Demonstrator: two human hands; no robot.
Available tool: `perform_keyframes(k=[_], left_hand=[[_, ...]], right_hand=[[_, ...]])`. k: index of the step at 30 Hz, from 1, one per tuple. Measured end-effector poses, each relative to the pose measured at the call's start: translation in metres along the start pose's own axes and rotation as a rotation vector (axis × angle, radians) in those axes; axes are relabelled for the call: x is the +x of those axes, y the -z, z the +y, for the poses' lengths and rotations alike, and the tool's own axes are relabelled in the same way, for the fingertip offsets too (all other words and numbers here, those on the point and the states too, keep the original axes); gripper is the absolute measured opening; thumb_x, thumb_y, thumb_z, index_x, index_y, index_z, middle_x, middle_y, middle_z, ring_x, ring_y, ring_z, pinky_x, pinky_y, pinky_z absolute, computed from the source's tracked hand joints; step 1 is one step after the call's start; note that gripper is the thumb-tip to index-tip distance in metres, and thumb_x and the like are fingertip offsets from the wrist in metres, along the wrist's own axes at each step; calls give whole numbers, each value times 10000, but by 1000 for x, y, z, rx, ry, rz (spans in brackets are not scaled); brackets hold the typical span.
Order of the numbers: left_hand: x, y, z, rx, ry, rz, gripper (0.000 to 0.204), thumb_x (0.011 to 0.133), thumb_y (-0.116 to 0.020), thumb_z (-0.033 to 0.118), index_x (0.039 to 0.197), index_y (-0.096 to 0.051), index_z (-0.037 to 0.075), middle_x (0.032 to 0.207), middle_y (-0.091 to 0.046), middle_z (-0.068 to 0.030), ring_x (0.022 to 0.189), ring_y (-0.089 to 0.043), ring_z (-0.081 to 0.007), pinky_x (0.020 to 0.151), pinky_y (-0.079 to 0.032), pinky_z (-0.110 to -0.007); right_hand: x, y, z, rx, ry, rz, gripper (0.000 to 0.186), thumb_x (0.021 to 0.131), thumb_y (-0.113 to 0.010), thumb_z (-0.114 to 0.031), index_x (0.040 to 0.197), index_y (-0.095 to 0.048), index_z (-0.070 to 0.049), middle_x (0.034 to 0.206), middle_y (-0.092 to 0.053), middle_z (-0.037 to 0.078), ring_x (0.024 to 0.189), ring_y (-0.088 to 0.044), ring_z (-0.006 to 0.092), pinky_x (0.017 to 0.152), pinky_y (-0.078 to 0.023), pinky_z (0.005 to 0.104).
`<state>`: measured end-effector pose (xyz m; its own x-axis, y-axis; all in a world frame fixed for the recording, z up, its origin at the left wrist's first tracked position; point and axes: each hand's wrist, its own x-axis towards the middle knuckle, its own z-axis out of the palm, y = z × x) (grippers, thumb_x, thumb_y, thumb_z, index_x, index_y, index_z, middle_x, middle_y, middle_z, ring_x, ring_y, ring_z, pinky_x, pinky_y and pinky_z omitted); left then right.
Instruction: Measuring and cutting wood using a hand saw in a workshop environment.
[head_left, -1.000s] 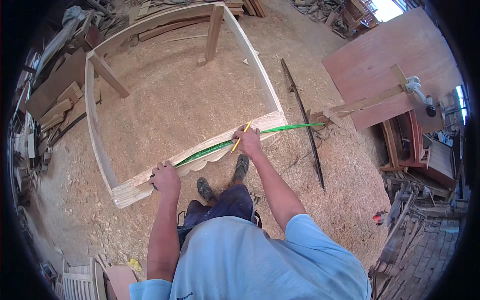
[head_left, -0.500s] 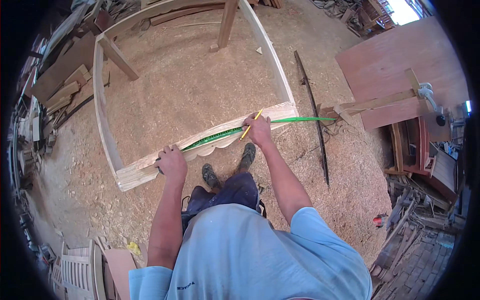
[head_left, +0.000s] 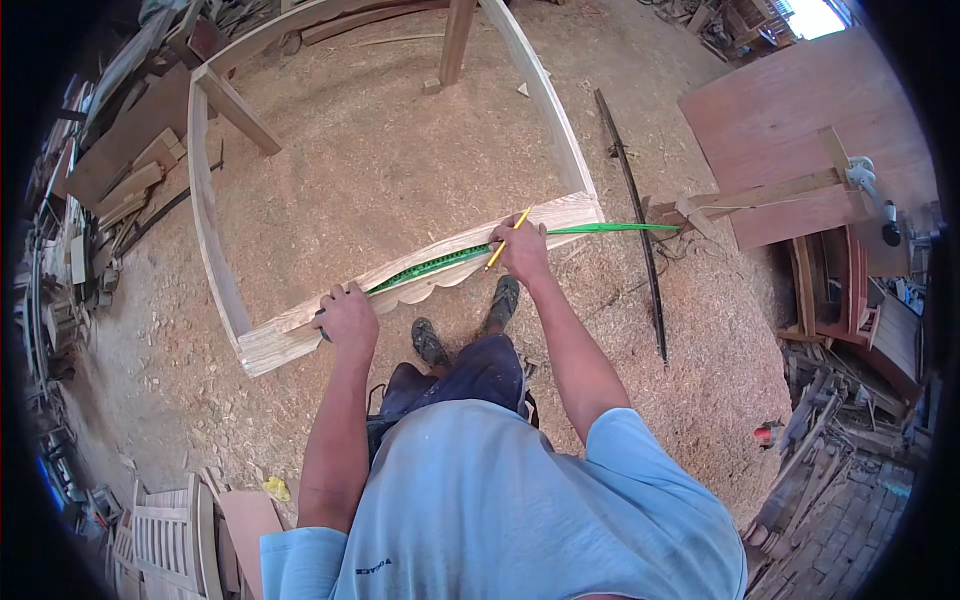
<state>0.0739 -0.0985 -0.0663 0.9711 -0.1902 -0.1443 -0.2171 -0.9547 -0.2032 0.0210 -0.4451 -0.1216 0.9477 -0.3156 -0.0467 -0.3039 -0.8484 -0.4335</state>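
Note:
A pale wooden frame stands before me, with a scalloped lower edge on its near rail. Along that rail runs a green tape measure, its blade marked in black and reaching past the right corner into the air. At the left part of the rail, my left hand is closed around a dark piece at the blade's end, mostly hidden by the fingers. My right hand, closer to the right corner, grips a yellow pencil slantwise and presses on the blade and rail.
Wood shavings cover the floor. A long dark bar lies right of the frame. Beyond it are a reddish plywood sheet and a wooden beam with a pale clamp-like tool. Scrap boards are piled at left; slatted wooden panels lean at lower left.
The view has shifted slightly. Both hands stay on the rail in nearly the same places, the pencil still in my right hand and the green blade still stretched along the wood.

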Motion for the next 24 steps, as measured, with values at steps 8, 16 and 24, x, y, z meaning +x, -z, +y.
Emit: perform_keyframes(k=[8,16,24], left_hand=[[0,-1,0,7,-3,-4,229,980,-622,203,1157,-729,107,1087,-685,-140,953,-665,-348,679,-548,-630],[3,-2,1,8,13,-35,224,986,-617,210,1155,-730,117,1089,-687,-139,952,-670,-349,680,-553,-633],[3,0,2,3,36,-52,226,994,-606,213,1158,-730,118,1096,-689,-140,967,-670,-347,697,-557,-633]], right_hand=[[0,0,1,-4,-8,-22,176,853,-790,-301,996,-827,-204,1152,-674,27,1143,-634,305,1103,-349,702],[1,-1,1,-57,-2,-25,178,855,-793,-300,1006,-830,-213,1159,-676,18,1146,-633,299,1095,-352,693],[0,2,-1,-41,3,-37,184,866,-782,-314,1011,-831,-214,1162,-677,15,1153,-630,292,1090,-354,689]])
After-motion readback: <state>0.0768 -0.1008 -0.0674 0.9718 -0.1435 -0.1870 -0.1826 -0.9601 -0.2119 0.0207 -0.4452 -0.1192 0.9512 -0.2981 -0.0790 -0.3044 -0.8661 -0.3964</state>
